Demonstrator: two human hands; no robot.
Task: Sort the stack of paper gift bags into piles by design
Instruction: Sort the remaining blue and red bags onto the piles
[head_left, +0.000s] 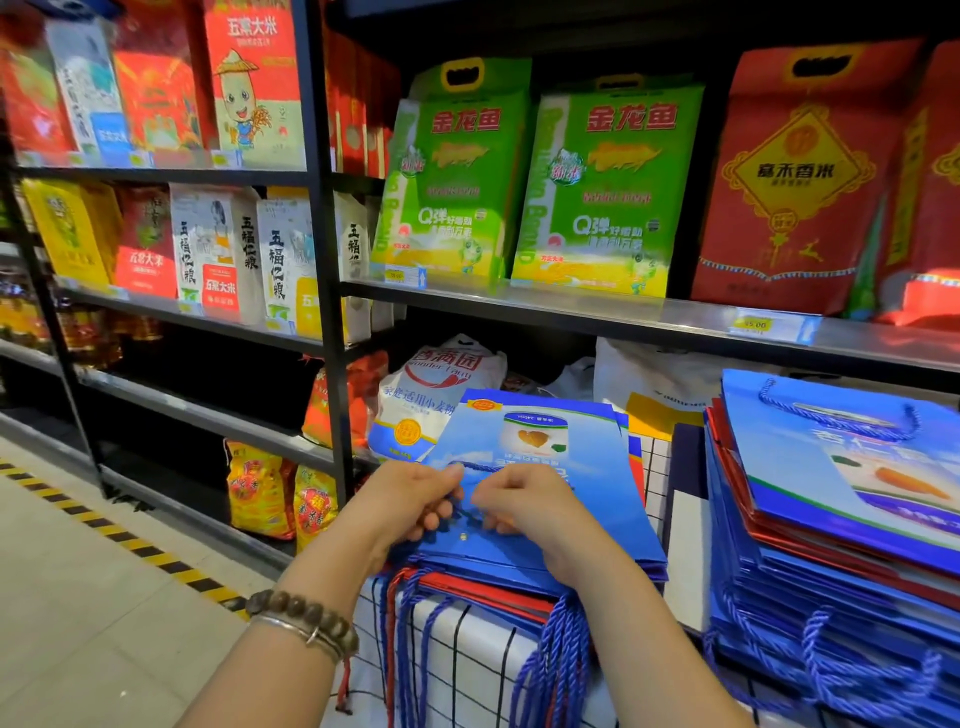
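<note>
Pinching cord (480, 466) of top bag (540, 467), left hand (415, 499) and right hand (524, 504) close together; might drag near pile (493, 571) off surface (483, 649) if tugged

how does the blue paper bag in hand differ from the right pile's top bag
The held blue paper gift bag shows a white can, the right pile's top blue bag an orange carrot. Left hand and right hand hold the first's rope handle; the second's lies untouched. Both lie flat.

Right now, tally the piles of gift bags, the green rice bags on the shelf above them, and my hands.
Piles of gift bags: 2
Green rice bags: 2
Hands, gripping a rope handle: 2
Total: 6
</note>
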